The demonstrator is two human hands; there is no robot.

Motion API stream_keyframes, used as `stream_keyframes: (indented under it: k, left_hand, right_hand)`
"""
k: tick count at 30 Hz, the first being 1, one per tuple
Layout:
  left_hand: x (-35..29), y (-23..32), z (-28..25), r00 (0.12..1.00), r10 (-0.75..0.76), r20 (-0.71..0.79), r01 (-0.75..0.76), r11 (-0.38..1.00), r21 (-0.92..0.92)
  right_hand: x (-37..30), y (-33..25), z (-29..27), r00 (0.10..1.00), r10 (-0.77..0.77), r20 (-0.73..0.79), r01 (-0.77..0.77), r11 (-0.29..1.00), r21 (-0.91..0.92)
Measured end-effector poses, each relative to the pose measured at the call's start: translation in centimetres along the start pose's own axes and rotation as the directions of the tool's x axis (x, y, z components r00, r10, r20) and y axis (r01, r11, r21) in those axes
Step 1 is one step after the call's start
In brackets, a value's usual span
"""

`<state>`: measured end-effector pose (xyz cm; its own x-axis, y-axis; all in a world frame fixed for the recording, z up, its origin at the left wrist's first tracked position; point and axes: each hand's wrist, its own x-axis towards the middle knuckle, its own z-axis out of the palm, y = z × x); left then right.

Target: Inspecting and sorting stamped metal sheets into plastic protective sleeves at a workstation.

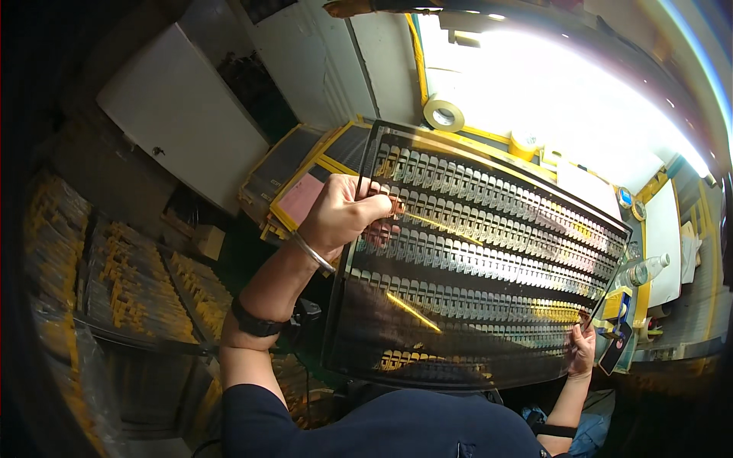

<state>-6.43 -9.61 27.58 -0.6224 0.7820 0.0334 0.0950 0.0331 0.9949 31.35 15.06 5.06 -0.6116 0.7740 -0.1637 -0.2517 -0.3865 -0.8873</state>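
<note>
A large, dark, glossy see-through sheet (458, 324) is held up tilted in front of me. Rows of small pale repeated shapes run across it, with light shining through some of them. My left hand (343, 214) is closed on its left edge, thumb and fingers pinching the upper part. At the lower right corner, my right hand (582, 347) grips the edge; part of its fingers is hidden behind the sheet. A metal bangle (311, 253) circles my left wrist, with a black band (256, 320) farther up the forearm.
A bright light panel (534, 84) glows behind the sheet. Tape rolls (443, 114) and a clear bottle (645, 269) stand along the bench. Yellow-edged panels (294, 156) with a pink paper (302, 200) lie left of the sheet. Racks of wrapped pieces (130, 282) fill the left side.
</note>
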Motion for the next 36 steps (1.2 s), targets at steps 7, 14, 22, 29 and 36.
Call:
stream_keyframes:
  k: [7, 14, 22, 29, 36]
  left_hand:
    - [-0.3, 1.5, 0.8, 0.999, -0.008, 0.04, 0.01, 0.998, -0.069]
    - [-0.4, 1.7, 1.1, 0.995, -0.094, 0.029, 0.097, 0.986, -0.133]
    - [0.5, 1.0, 0.5, 0.978, -0.21, 0.006, 0.21, 0.975, -0.08]
    - [1.5, -0.3, 0.8, 0.959, -0.285, 0.002, 0.285, 0.958, -0.028]
    - [-0.3, -0.5, 0.6, 0.939, -0.332, 0.093, 0.325, 0.942, 0.078]
  right_hand:
    - [0.1, -0.5, 1.5, 0.999, 0.02, 0.025, -0.022, 0.999, 0.045]
    - [0.0, -0.8, 2.4, 1.0, 0.011, 0.015, -0.012, 0.998, 0.054]
    - [0.4, -0.3, 1.1, 0.996, 0.035, 0.082, -0.041, 0.996, 0.077]
    - [0.7, -0.2, 2.2, 0.998, 0.054, -0.016, -0.054, 0.998, 0.024]
    - [0.6, 0.0, 1.3, 0.994, 0.062, -0.09, -0.059, 0.998, 0.037]
